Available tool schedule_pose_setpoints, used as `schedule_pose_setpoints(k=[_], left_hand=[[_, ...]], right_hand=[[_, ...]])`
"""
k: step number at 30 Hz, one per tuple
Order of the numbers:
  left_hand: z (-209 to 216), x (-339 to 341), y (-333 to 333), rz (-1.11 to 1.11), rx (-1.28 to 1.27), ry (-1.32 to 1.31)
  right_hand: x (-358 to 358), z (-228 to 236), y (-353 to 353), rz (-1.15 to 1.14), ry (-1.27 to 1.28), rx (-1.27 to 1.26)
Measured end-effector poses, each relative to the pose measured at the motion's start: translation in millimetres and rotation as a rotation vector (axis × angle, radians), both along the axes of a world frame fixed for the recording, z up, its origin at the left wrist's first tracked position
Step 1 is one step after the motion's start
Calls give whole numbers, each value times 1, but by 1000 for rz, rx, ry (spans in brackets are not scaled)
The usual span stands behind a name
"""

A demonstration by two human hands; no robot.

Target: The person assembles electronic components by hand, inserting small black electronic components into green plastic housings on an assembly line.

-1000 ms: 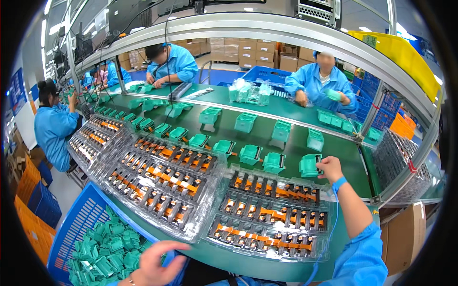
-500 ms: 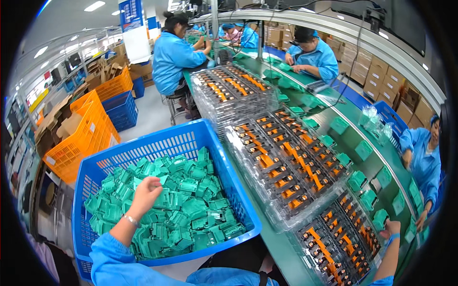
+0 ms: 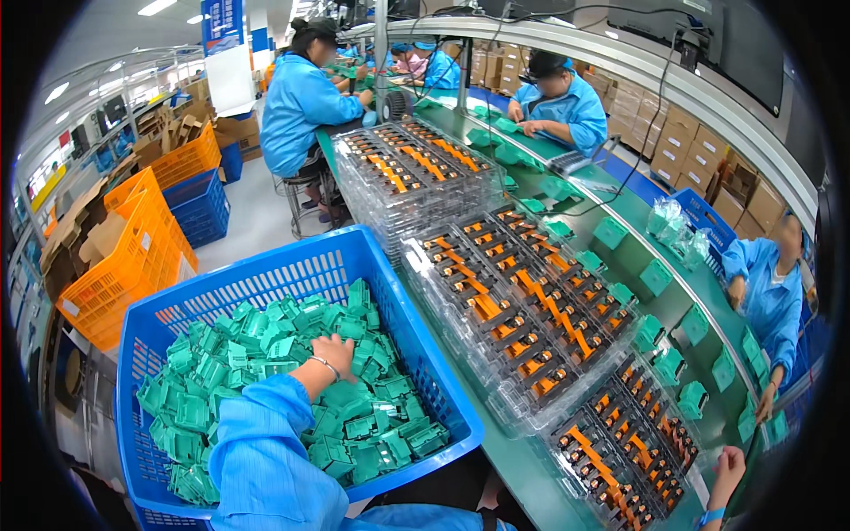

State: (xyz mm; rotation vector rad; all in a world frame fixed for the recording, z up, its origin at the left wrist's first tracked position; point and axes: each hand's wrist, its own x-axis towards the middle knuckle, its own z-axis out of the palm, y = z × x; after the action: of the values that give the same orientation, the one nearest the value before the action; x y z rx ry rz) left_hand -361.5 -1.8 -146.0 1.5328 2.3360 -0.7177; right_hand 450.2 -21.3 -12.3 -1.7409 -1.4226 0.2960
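Head view: the left hand [image 3: 334,347] reaches forward and down from a blue sleeve, palm down, with a thin bracelet at the wrist. Its fingers [image 3: 341,343] are curled into the heap of small green moulded plastic housings [image 3: 266,380]; whether they have closed on one I cannot tell, as the tips are buried among the parts. The heap lies all round and under the fingers, filling the blue perforated plastic crate [image 3: 301,265] beside the bench.

The right hand [image 3: 730,462] shows only at the lower right rim, wrist in a blue band, resting at the near end of a clear ribbed plastic tray of orange-and-black components [image 3: 620,451]. Its fingers are cut off by the picture's edge, so their spread cannot be told.

Against half a second ago, the left hand lies lower and deeper in the heap, the fingers more tucked, and the view has swung slightly, bringing the crate closer to centre.

Beyond the fingers, more clear trays [image 3: 522,310] lie in a row on the green bench [image 3: 637,230], with single green box-like housings [image 3: 657,276] spaced along it. Orange slotted crates [image 3: 133,257] stand on the floor to the left.
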Motion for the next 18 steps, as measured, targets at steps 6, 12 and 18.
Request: schedule_pose_setpoints(k=[6, 12, 18], left_hand=[[-11, -29, -6, 55, 331, -207], [31, -45, -39, 1, 831, -582], [95, -15, -77, 467, 1167, -1617]], right_hand=[[-43, -4, -42, 17, -52, 42], [-69, -15, -46, 37, -53, 69], [-67, -29, -43, 113, -75, 97]])
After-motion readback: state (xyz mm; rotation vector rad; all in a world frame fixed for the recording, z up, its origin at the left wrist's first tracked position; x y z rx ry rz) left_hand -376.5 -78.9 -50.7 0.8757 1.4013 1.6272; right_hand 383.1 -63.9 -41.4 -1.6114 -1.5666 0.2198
